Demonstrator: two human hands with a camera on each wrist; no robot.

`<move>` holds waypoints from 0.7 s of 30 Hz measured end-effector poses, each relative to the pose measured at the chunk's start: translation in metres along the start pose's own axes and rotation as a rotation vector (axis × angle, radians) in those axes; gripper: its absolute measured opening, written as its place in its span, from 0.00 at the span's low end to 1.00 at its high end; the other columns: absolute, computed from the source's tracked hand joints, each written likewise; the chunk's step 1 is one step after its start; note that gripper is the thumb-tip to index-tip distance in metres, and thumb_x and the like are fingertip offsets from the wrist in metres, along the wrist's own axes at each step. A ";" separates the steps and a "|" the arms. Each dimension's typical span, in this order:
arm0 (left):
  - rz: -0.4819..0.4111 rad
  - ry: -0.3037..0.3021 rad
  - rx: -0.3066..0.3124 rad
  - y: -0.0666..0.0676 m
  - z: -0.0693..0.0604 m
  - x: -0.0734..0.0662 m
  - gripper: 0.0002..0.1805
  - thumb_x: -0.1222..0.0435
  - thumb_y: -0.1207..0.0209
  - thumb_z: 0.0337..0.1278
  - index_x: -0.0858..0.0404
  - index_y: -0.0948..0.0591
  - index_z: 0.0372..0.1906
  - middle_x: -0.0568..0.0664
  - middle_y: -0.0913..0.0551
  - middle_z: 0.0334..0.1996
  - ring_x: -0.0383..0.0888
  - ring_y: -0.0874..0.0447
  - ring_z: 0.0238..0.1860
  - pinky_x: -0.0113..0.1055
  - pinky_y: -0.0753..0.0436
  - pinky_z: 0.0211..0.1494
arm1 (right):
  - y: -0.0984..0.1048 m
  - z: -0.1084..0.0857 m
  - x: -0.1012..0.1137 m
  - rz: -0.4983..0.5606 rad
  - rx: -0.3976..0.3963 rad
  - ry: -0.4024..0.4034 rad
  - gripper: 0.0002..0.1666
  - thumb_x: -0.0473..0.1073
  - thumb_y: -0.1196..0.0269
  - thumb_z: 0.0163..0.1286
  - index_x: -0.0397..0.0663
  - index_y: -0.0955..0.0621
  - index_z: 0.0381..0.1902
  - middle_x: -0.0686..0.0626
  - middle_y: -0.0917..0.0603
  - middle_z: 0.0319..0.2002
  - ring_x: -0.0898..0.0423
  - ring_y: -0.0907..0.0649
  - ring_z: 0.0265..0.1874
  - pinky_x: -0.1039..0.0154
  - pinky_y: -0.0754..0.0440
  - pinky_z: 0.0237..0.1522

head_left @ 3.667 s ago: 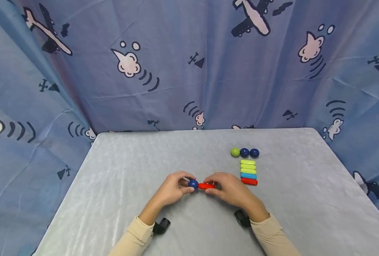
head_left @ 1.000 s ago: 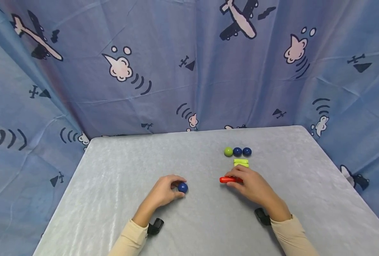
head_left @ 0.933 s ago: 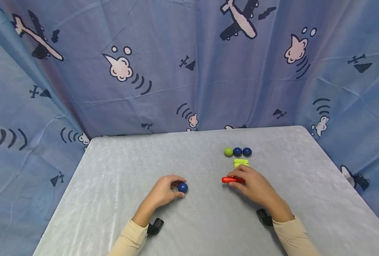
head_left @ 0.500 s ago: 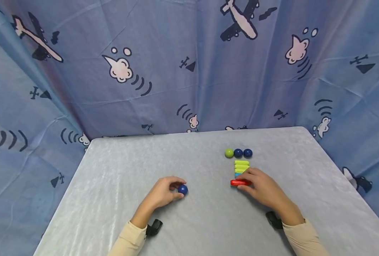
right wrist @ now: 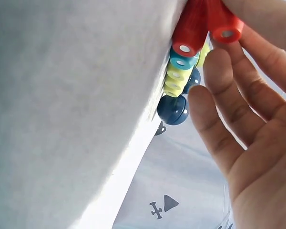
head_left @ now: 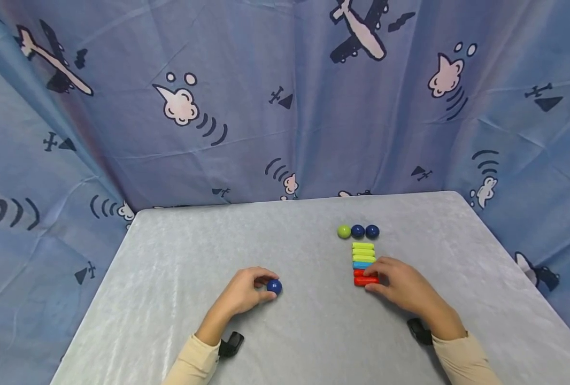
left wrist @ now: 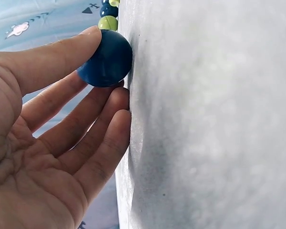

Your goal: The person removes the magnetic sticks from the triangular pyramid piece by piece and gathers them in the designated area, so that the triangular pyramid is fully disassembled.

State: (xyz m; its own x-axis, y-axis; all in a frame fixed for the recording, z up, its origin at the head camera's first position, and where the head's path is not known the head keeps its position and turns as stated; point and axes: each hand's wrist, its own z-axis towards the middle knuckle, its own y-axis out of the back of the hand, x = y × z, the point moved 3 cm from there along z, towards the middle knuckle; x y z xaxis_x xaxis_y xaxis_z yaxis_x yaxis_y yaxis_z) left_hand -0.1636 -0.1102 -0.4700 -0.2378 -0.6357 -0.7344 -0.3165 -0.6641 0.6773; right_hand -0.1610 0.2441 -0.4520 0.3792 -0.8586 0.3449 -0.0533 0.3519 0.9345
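In the head view my left hand (head_left: pixel 246 291) pinches a glossy dark blue ball (head_left: pixel 274 287) between thumb and fingers. The left wrist view shows that ball (left wrist: pixel 107 59) at the thumb tip, close to the tabletop. My right hand (head_left: pixel 402 283) pinches a short red rod (head_left: pixel 362 281) at the near end of a column of rods. Beside it lies a second red rod (head_left: pixel 357 272), partly behind my fingers. Beyond come a light blue rod (head_left: pixel 362 265) and several yellow-green rods (head_left: pixel 363 252). In the right wrist view the held red rod (right wrist: pixel 224 26) shows a silvery dot on its end.
Behind the rods, a green ball (head_left: pixel 344 231) and two dark blue balls (head_left: pixel 364 231) sit in a row. All lie on a table with a pale grey cover (head_left: pixel 208 240). A blue curtain with printed planes (head_left: pixel 246 107) hangs behind and at both sides.
The red rod, earlier touching the blue ball, has moved right with my right hand to the near end of the rod column. My left hand keeps the blue ball, slightly left of before.
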 end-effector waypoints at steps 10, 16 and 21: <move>-0.007 0.001 -0.003 0.001 -0.001 -0.001 0.19 0.62 0.27 0.52 0.57 0.14 0.51 0.48 0.13 0.45 0.45 0.16 0.48 0.40 0.16 0.53 | -0.002 0.000 0.001 -0.017 0.000 0.009 0.15 0.48 0.23 0.53 0.57 0.14 0.39 0.55 0.15 0.41 0.56 0.18 0.40 0.49 0.16 0.48; -0.009 -0.002 -0.006 0.000 -0.001 0.000 0.18 0.62 0.27 0.52 0.56 0.14 0.50 0.48 0.13 0.45 0.44 0.16 0.48 0.39 0.16 0.52 | -0.002 0.000 0.001 -0.035 0.000 0.027 0.15 0.47 0.22 0.53 0.57 0.14 0.38 0.57 0.15 0.40 0.59 0.19 0.38 0.53 0.17 0.45; -0.009 -0.011 -0.008 0.001 0.000 -0.001 0.18 0.62 0.27 0.52 0.57 0.14 0.50 0.48 0.13 0.44 0.44 0.16 0.47 0.37 0.16 0.51 | 0.000 0.001 0.001 -0.046 0.014 0.034 0.15 0.47 0.23 0.53 0.57 0.14 0.39 0.59 0.16 0.37 0.63 0.23 0.34 0.58 0.19 0.40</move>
State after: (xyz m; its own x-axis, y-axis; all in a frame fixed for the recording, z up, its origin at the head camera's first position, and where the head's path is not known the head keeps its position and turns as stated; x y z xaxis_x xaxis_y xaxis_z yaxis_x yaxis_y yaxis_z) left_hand -0.1633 -0.1104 -0.4687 -0.2447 -0.6255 -0.7409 -0.3114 -0.6729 0.6709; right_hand -0.1620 0.2432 -0.4516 0.4129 -0.8603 0.2991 -0.0482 0.3072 0.9504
